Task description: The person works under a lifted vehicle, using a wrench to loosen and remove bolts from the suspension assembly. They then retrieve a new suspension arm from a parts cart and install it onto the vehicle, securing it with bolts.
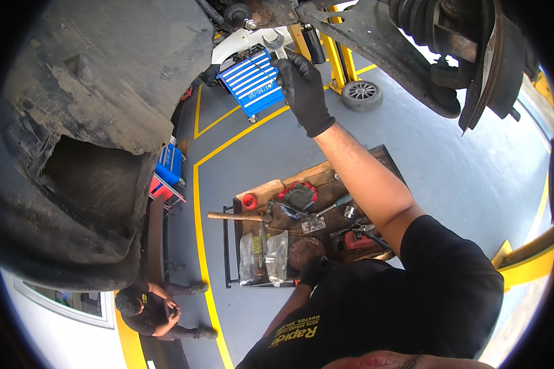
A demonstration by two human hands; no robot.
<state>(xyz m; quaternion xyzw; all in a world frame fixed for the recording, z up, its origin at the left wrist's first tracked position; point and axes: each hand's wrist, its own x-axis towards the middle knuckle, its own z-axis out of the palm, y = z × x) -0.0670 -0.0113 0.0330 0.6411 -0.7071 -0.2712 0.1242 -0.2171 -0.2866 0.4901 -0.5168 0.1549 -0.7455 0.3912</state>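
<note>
- Well, the right hand (pixel 305 92), in a dark glove, is raised with its fingers closed on a silver spanner (pixel 276 43); the open-ended head sticks up past the fingertips.
- That spanner is just below the underside of a raised vehicle, near a metal stud (pixel 250 24) in the picture (whether the two touch, I cannot tell).
- Lower down, the left hand (pixel 316 270), also gloved, is at the near side of a wood-topped cart (pixel 261 192), beside a round brownish thing (pixel 306 252); the sleeve and body hide much of it, so I cannot tell whether it grips anything.
- On the cart lie a hammer (pixel 234 216) with its wooden handle over the left edge, a red ring-shaped item (pixel 249 201), a red and dark glove (pixel 298 195), a shiny socket (pixel 349 212), a red tool (pixel 358 240) and two clear plastic bags (pixel 277 258).
- Up at the right hang a brake disc (pixel 490 74) and a ribbed rubber boot (pixel 412 18); a torn dark liner (pixel 104 61) fills the left.
- Beyond stand a blue tool cabinet (pixel 250 80) and a yellow lift post (pixel 341 55), with a wheel (pixel 361 95) flat on the grey floor (pixel 437 147).
- At lower left, another person (pixel 148 313) sits with both hands together.
</note>
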